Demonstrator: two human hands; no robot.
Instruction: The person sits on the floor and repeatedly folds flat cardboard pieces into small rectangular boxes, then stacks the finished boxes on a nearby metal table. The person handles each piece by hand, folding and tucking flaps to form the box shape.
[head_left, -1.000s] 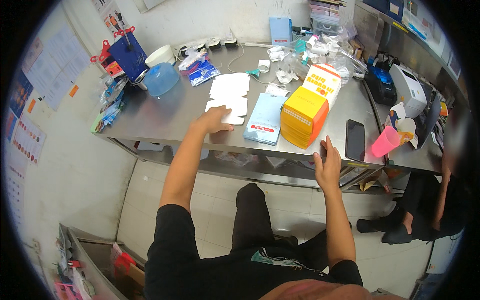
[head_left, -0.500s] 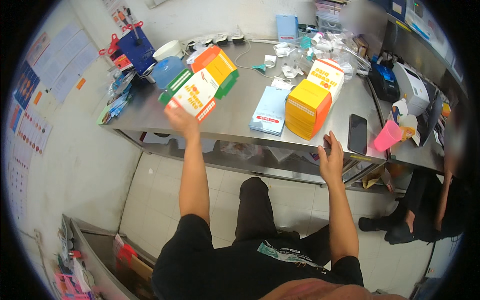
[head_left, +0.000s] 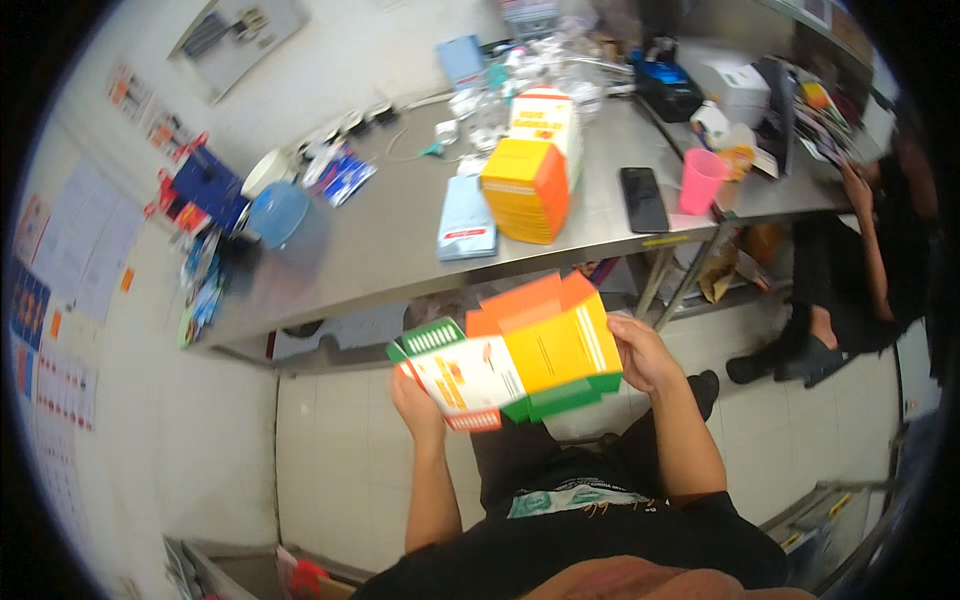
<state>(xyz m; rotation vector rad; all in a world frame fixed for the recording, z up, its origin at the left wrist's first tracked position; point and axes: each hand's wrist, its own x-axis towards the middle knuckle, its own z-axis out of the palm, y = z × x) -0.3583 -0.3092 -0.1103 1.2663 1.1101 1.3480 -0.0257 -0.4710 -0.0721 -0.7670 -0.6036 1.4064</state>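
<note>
An unfolded carton blank in white, yellow, orange and green is held level above my lap, in front of the steel table. My left hand grips its white left end. At the yellow right end, my right hand has its fingers around the edge. Both hands' fingertips are partly hidden by the card. Beyond it, a stack of matching yellow-orange folded cartons stands on the table, beside a light-blue flat packet.
On the steel table are a black phone, a pink cup, a blue tub and a heap of clear plastic pieces. A card printer-like black device stands farther right. Another person sits at the right.
The carton blank has come from over the table's left side toward my body. My right hand has left the table edge and taken hold of its right end. The view has turned.
</note>
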